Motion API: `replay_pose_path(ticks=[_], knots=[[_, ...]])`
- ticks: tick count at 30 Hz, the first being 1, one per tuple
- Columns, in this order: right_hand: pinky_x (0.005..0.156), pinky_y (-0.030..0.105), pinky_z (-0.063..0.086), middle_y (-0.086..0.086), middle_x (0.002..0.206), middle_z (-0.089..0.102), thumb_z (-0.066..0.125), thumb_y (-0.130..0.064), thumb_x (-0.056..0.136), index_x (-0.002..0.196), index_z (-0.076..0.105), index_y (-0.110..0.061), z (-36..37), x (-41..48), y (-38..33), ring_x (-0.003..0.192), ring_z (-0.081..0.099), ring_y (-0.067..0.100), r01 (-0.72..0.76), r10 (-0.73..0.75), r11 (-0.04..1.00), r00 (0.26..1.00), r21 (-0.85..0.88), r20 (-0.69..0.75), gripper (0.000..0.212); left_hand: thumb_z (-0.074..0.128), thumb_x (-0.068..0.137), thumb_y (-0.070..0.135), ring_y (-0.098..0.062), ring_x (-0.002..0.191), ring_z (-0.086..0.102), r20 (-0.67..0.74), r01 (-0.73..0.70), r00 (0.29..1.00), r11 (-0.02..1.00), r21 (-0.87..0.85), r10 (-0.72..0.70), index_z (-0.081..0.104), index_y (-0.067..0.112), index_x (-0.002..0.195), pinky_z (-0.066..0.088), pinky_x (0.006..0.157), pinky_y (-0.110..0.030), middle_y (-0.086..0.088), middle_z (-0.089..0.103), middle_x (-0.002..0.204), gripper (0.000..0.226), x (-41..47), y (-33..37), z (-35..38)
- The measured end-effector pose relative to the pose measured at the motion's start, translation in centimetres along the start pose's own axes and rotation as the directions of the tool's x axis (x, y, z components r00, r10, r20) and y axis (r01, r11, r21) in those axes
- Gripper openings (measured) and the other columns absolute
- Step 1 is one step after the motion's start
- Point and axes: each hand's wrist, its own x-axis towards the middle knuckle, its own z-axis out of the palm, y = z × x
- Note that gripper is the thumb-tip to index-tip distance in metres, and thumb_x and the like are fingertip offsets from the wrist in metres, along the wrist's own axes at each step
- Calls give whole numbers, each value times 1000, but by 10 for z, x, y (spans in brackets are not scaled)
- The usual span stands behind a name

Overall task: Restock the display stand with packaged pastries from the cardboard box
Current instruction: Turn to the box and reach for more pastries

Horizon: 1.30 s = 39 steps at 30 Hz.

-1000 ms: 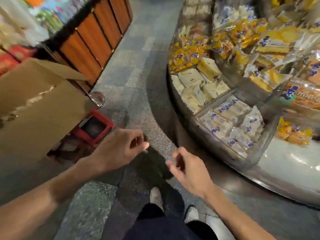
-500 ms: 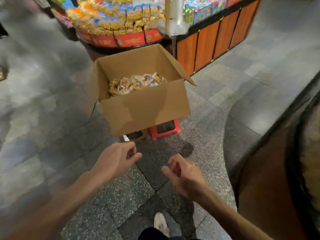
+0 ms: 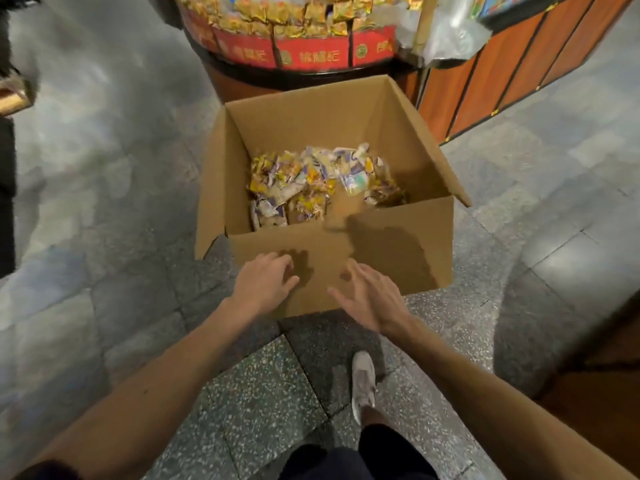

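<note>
An open cardboard box point(image 3: 388, 258) stands on the floor right in front of me. A heap of packaged pastries point(image 3: 322, 183) in yellow, white and purple wrappers lies at its bottom. My left hand point(image 3: 263, 282) hovers in front of the box's near wall, fingers loosely curled and holding nothing. My right hand point(image 3: 370, 296) is beside it, fingers spread and empty, also just short of the near wall. The display stand I came from shows only as a dark curved edge point(image 3: 588, 358) at the right.
A round red-banded stand point(image 3: 311, 55) piled with gold-wrapped snacks rises behind the box. An orange wood-panelled counter point(image 3: 512, 67) runs at the back right. Grey stone floor point(image 3: 104, 202) surrounds the box; my white shoe point(image 3: 363, 379) is below my hands.
I have turned away from the pastry display to face the box and stepped closer. Both hands have moved forward toward its near wall, and the right hand's fingers have spread.
</note>
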Motion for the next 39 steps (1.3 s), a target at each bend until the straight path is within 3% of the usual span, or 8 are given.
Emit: replay_pose_path(ticks=[6, 15, 18, 21, 27, 32, 36, 39], knots=[[97, 39, 46, 8, 131, 52, 53, -45, 98, 134, 45, -15, -13, 140, 29, 121, 52, 27, 21, 1, 988, 989, -151, 146, 47, 51, 100, 39, -22, 113, 54, -15, 112, 993, 990, -85, -114, 59, 20, 121, 48, 95, -39, -2, 61, 121, 29, 118, -23, 4], [100, 41, 44, 10, 129, 57, 52, -45, 99, 138, 44, -14, 18, 306, 57, 121, 52, 29, -54, 117, 979, 938, -197, 325, 50, 47, 102, 40, -23, 103, 58, 197, 369, 925, 889, -271, -324, 61, 18, 116, 52, 83, -38, -4, 61, 110, 30, 255, -95, 48], [98, 42, 44, 12, 129, 59, 54, -47, 98, 136, 46, -13, 43, 352, 72, 119, 55, 31, -130, 191, 975, 906, -183, 377, 51, 49, 101, 41, -27, 107, 56, 232, 488, 872, 799, -350, -431, 58, 14, 121, 50, 92, -45, -10, 59, 119, 35, 297, -117, 70], [95, 43, 46, 12, 127, 61, 56, -47, 97, 132, 49, -13, 75, 392, 86, 115, 57, 32, -279, 299, 954, 856, -109, 421, 48, 51, 99, 47, -35, 126, 48, 306, 670, 738, 599, -438, -602, 37, 15, 146, 41, 101, -46, -16, 46, 141, 59, 332, -133, 86], [106, 44, 44, 10, 137, 48, 72, -46, 87, 143, 37, -11, 135, 450, 124, 126, 50, 27, -653, 557, 748, 714, 118, 425, 74, 60, 89, 60, -33, 147, 24, 408, 766, 582, 305, -566, -703, 4, 13, 158, 24, 118, -45, -14, 21, 161, 101, 381, -151, 134], [104, 46, 48, 4, 129, 52, 91, -35, 67, 131, 37, -11, 167, 476, 150, 123, 52, 23, -794, 667, 541, 605, 276, 435, 87, 65, 75, 73, -35, 146, 15, 449, 832, 472, 214, -512, -759, 17, 8, 153, 22, 116, -48, -18, 15, 157, 112, 410, -154, 158], [105, 47, 48, 6, 138, 54, 98, -39, 50, 142, 36, -11, 191, 483, 164, 127, 53, 24, -793, 662, 489, 609, 363, 437, 114, 74, 70, 69, -37, 142, 19, 441, 822, 497, 242, -516, -748, 32, 5, 140, 28, 112, -50, -18, 18, 152, 103, 418, -154, 170], [102, 39, 51, 2, 130, 62, 97, -42, 49, 139, 47, -13, 198, 488, 162, 118, 59, 18, -784, 643, 485, 620, 388, 449, 107, 78, 65, 68, -35, 140, 30, 445, 804, 548, 300, -514, -708, 26, 8, 146, 30, 113, -54, -14, 28, 151, 113, 418, -159, 183]])
